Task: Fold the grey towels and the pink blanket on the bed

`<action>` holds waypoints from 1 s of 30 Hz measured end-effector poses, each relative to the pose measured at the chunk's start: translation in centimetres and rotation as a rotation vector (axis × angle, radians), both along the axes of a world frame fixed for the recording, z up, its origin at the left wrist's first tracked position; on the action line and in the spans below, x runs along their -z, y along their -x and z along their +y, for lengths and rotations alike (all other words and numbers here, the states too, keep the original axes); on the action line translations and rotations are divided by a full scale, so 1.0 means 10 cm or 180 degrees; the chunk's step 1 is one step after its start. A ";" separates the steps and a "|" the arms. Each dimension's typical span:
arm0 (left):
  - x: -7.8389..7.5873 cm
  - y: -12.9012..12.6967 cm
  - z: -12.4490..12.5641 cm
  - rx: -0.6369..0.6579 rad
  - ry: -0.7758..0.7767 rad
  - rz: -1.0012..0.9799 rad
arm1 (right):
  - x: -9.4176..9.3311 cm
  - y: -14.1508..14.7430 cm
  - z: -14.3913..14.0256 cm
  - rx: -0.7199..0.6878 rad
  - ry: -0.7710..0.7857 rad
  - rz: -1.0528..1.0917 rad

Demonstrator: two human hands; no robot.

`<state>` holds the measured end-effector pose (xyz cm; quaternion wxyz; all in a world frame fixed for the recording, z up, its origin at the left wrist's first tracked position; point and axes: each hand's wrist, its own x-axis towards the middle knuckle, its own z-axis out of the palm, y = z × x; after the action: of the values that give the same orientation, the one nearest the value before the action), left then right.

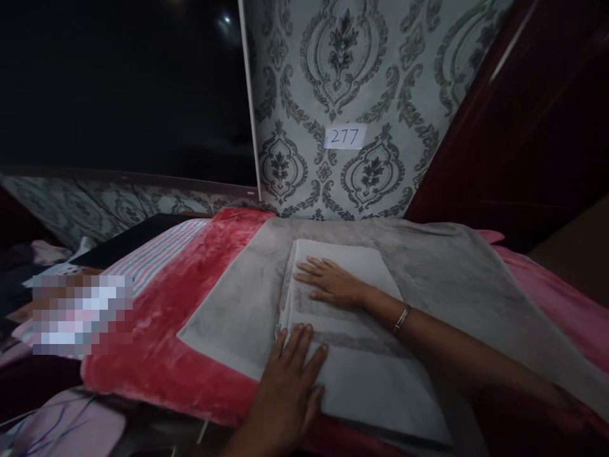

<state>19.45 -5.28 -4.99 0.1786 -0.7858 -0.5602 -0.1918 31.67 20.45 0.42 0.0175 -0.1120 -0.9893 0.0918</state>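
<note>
A folded white-grey towel (361,374) lies on a larger grey cloth (447,266) spread over a red fleece blanket (190,298). My right hand (330,282) rests flat, fingers spread, on the far part of the folded towel; a thin bangle circles that wrist. My left hand (288,381) presses palm down on the towel's near left edge, fingers apart. Neither hand grips anything.
A patterned wallpaper wall with a paper label reading 277 (345,136) rises behind. A dark screen (124,82) fills the upper left. Striped pink fabric (157,251) and loose clothes lie at the left; dark wooden furniture (533,120) stands at the right.
</note>
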 end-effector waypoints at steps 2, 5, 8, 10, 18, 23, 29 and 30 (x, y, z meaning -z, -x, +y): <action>0.06 0.02 0.02 0.0029 -0.0082 -0.0037 | -0.01 0.13 0.22 0.0093 0.0085 -0.0055; 0.21 0.06 0.09 0.0087 -0.0230 -0.0045 | 0.02 0.34 0.52 0.0297 0.0161 -0.0094; 0.36 0.10 0.16 0.0130 -0.0389 0.0020 | 0.08 0.48 0.75 0.0569 0.0166 -0.0096; 0.43 0.11 0.19 0.0139 -0.0438 0.0058 | 0.10 0.52 0.83 0.0707 0.0157 -0.0096; 0.18 0.12 0.13 0.0124 -0.0379 0.0011 | -0.11 0.57 0.74 0.1032 0.0062 -0.0113; -0.01 0.14 0.09 0.0141 -0.0292 0.0087 | -0.38 0.19 0.36 0.0874 -0.0064 0.0286; -0.18 -0.20 0.12 0.0544 0.0043 -0.0074 | -0.30 -0.81 -0.09 0.0611 0.0022 0.0279; -0.18 -0.31 0.15 0.0761 0.0224 -0.0091 | -0.26 -0.93 -0.11 0.0649 0.0037 0.0248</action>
<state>22.56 -3.79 -3.20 0.1188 -0.8499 -0.4714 -0.2031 40.99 19.39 3.04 0.0646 -0.2086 -0.9708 0.0995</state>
